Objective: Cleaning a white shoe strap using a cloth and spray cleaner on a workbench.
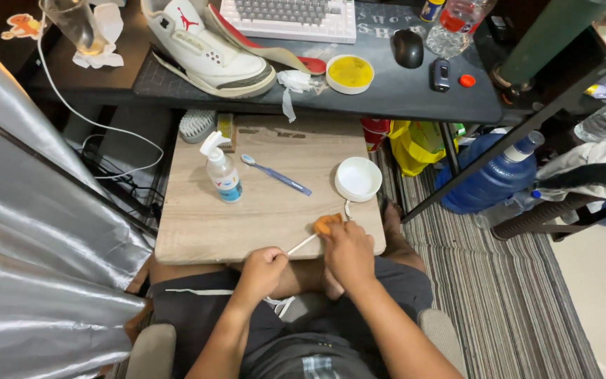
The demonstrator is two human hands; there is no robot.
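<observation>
The person sits with a small wooden tabletop [247, 217] across the lap. Left hand [262, 271] is closed around one end of a white shoelace [303, 243], pulling it taut. Right hand [347, 250] presses an orange sponge-like pad [327, 223] onto that lace at the board's near edge, fingers curled over it. Looks like the lace is mid-scrub, with a short bit curling out past the pad toward a white bowl [358, 178].

Further up the board sit a spray bottle [221, 170] and a blue toothbrush [275, 175], both lying untouched, plus a bristle brush [196, 124] at the far corner. On the dark desk [401, 91] beyond, a white sneaker [205, 49] sits with no lace visible in it, next to a tub of yellow stuff [350, 73], so the shoe job seems only partway done.
</observation>
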